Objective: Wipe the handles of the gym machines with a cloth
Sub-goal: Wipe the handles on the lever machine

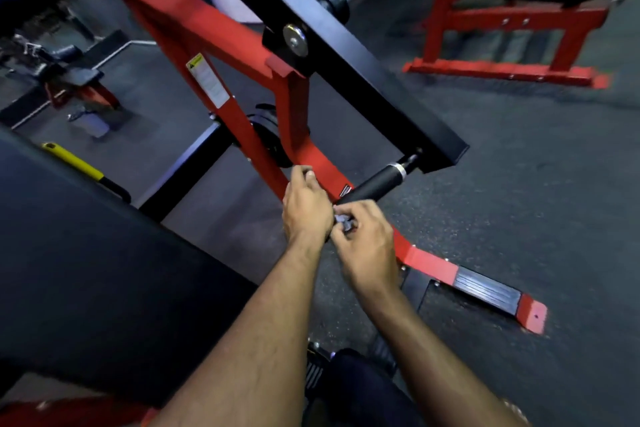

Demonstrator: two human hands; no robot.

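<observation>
A black padded handle sticks out from the end of the machine's black arm, near the middle of the view. My right hand is curled at the handle's near end and pinches a small crumpled grey cloth. My left hand is right beside it, touching the right hand, with fingers bent above the red frame; whether it grips the cloth or the handle is hidden.
The machine's red frame runs down to a footplate on the dark rubber floor. A black seat pad fills the lower left, with a yellow-handled lever behind it. Another red machine stands at the far right.
</observation>
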